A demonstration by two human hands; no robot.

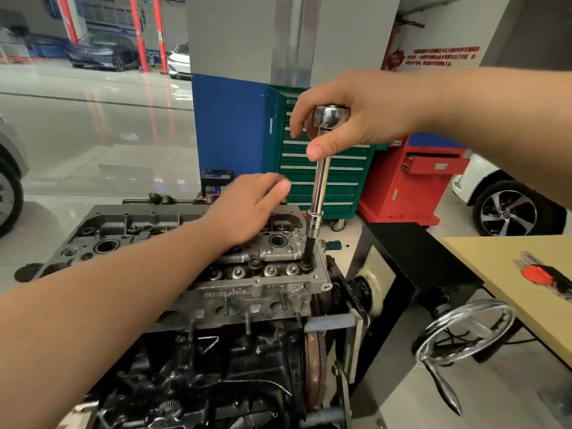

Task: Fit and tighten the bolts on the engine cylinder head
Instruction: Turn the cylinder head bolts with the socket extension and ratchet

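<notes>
Cylinder head bolt under socket wrench gripped by right hand; left hand fingers relaxed.

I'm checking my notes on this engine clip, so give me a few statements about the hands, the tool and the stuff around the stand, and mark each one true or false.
1. The right hand grips the top of the ratchet. True.
2. The socket extension stands nearly upright, its lower end at the cylinder head. True.
3. The left hand holds a bolt. False: its fingers are spread, blurred, above the head, holding nothing visible.
4. The tool cabinet behind the engine is yellow. False: it is green, beside a red cabinet.
5. Hex keys with a red holder lie on the wooden table to the right. True.
</notes>
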